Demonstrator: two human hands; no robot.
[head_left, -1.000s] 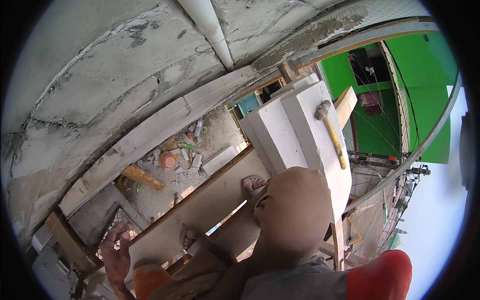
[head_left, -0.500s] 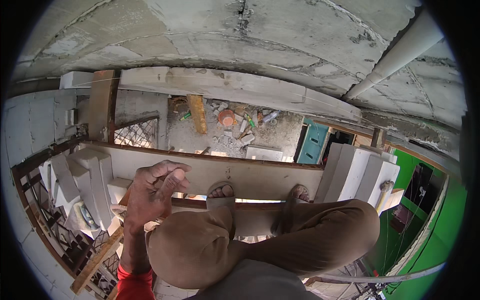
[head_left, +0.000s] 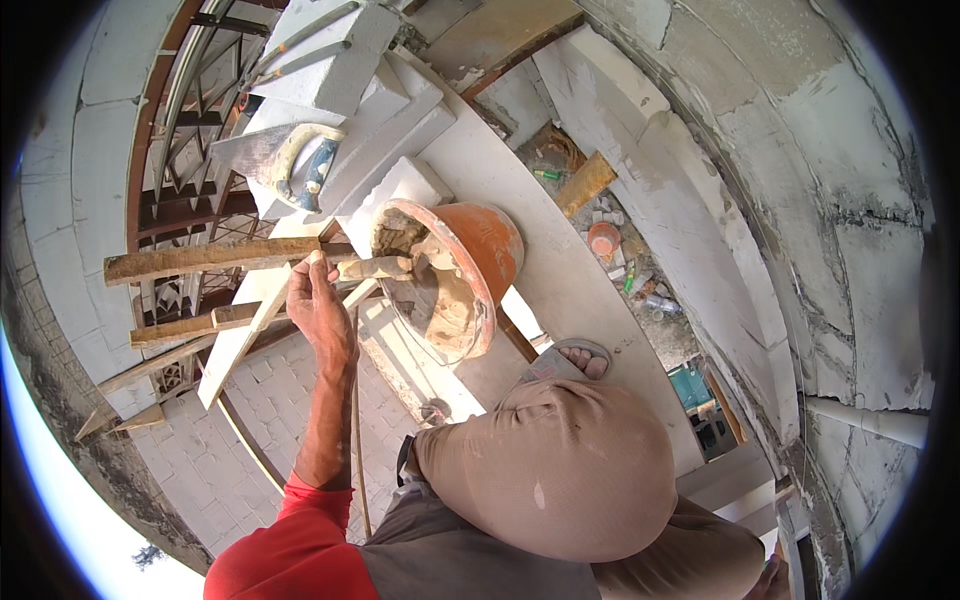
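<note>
My left hand (head_left: 318, 295) is raised at the mouth of an orange bucket (head_left: 487, 245), its thumb and fingers closed together. Against the fingertips is the end of a tool's wooden handle (head_left: 378, 268), which reaches over the bucket rim. The tool's head is hidden in the bucket. Wet grey-beige mortar (head_left: 460, 310) coats the inside of the bucket, which is tilted in this view. Only a sliver of my right hand (head_left: 772, 578) shows at the lower right, beyond my knee; its fingers are hidden.
White blocks (head_left: 385, 125) are stacked beyond the bucket, with a handsaw (head_left: 285, 160) and a long-handled metal tool (head_left: 300, 50) on them. Rough timbers (head_left: 210, 260) jut out at left. My sandalled foot (head_left: 580, 360) rests on a pale plank (head_left: 560, 260), above a lower floor with rubble.
My view has swung left, bringing the bucket, saw and timbers closer into view. My left hand has moved from beside my knee out to the tool handle at the bucket.
</note>
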